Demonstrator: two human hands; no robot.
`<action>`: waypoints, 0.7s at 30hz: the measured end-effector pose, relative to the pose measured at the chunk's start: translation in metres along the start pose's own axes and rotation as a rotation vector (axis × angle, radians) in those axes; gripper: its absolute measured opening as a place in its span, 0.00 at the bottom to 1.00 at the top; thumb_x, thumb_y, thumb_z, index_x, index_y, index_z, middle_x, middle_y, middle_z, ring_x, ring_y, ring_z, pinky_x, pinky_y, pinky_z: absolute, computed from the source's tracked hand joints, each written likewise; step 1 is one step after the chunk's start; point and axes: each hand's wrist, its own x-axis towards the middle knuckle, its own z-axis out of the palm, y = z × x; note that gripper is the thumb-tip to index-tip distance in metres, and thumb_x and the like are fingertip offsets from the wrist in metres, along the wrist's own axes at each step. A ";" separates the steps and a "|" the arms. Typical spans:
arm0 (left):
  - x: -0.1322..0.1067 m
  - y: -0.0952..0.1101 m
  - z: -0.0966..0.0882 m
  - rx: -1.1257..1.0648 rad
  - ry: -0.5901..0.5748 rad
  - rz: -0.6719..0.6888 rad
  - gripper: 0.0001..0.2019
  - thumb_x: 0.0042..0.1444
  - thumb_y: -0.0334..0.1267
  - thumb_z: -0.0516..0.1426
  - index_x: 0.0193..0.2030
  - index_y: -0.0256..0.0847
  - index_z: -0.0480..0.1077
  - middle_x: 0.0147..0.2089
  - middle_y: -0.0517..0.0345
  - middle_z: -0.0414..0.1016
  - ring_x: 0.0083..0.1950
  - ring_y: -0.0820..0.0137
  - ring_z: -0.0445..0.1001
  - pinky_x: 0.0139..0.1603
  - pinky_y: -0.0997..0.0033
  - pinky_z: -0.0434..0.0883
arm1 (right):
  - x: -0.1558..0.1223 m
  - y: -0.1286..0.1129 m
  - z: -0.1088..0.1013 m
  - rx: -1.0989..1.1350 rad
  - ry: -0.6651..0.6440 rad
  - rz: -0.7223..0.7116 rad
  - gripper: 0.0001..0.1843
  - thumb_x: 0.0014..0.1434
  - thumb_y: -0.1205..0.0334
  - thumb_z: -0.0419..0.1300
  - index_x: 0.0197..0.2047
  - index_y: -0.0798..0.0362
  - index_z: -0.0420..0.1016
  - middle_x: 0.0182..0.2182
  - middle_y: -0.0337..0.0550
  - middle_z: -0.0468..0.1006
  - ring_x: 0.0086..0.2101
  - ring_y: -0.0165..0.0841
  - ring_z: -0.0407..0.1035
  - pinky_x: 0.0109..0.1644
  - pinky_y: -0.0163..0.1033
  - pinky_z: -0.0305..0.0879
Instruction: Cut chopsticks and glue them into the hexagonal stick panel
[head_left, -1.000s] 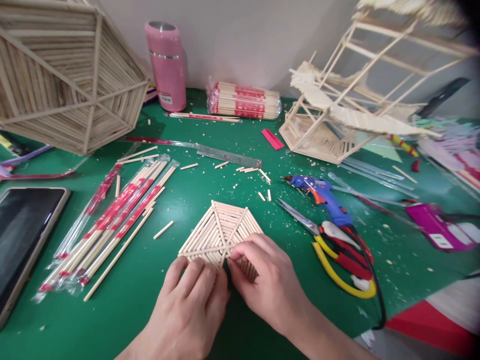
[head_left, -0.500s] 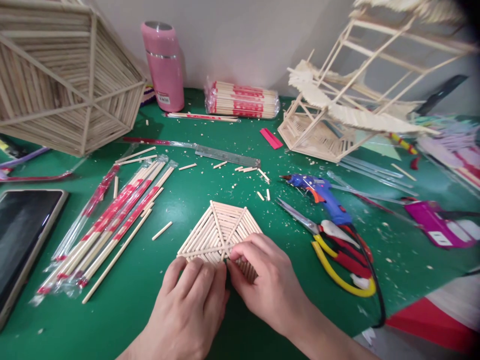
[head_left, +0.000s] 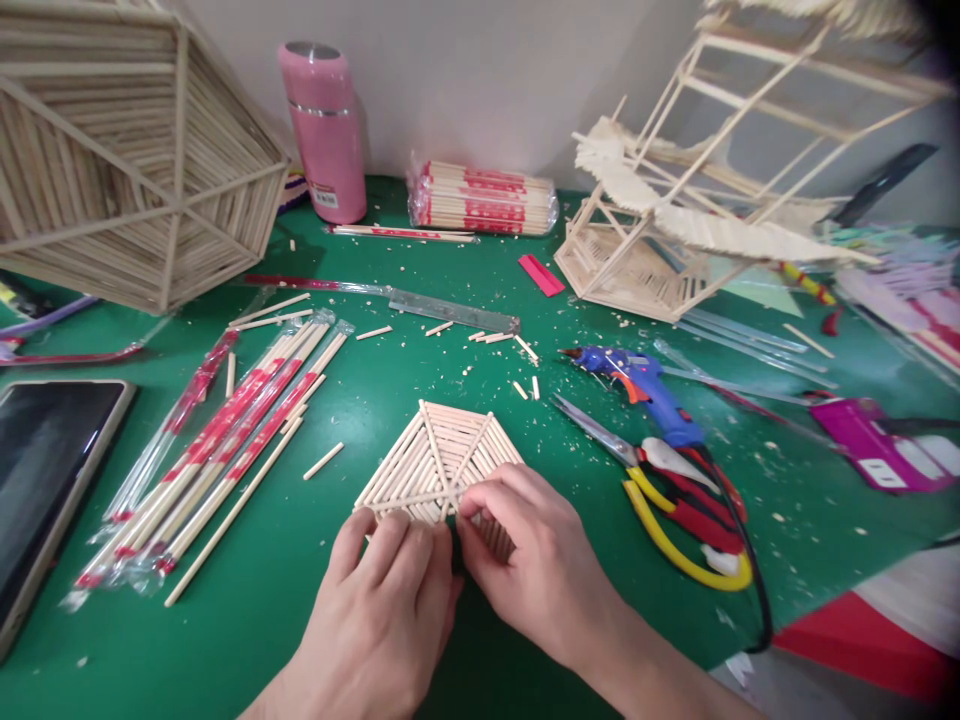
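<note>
A small polygonal panel of wooden sticks [head_left: 442, 450], with ribs crossing near its middle, lies on the green table. My left hand [head_left: 386, 605] is closed along its near left edge, fingers bent over the rim and thumb tucked under. On the right side, my right hand [head_left: 532, 560] pinches with thumb and forefinger close to where the ribs meet. Whatever sits between those fingertips is too small and covered to make out. Both hands hide the panel's near edge.
Wrapped chopsticks [head_left: 225, 450] and a phone [head_left: 52, 480] lie left. On the right are a blue glue gun [head_left: 645, 390] and scissors [head_left: 660, 500] with yellow and red handles. Behind stand a pink bottle [head_left: 326, 130], a large stick panel [head_left: 142, 150] and a stick frame [head_left: 697, 190].
Almost nothing differs. Both hands keep their hold at the panel, and the whole view has shifted very slightly.
</note>
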 end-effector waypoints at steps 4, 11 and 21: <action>0.003 0.000 0.000 -0.032 0.001 -0.005 0.11 0.58 0.31 0.49 0.36 0.33 0.72 0.30 0.54 0.73 0.36 0.62 0.66 0.43 0.58 0.60 | -0.001 0.000 0.000 0.012 -0.001 0.005 0.06 0.51 0.73 0.54 0.29 0.53 0.66 0.26 0.41 0.68 0.31 0.34 0.63 0.33 0.38 0.61; 0.000 0.001 0.001 -0.033 0.009 -0.007 0.10 0.58 0.30 0.49 0.35 0.34 0.72 0.30 0.54 0.73 0.35 0.62 0.66 0.43 0.57 0.60 | 0.000 0.000 0.002 -0.008 0.015 0.013 0.07 0.51 0.74 0.53 0.28 0.52 0.65 0.26 0.40 0.68 0.31 0.34 0.63 0.33 0.38 0.61; 0.002 -0.001 0.001 -0.053 0.003 -0.016 0.11 0.58 0.31 0.48 0.35 0.35 0.71 0.30 0.54 0.72 0.35 0.64 0.66 0.43 0.58 0.60 | -0.001 0.000 0.002 0.003 0.013 0.022 0.07 0.50 0.74 0.53 0.29 0.52 0.65 0.27 0.41 0.68 0.32 0.35 0.64 0.33 0.39 0.61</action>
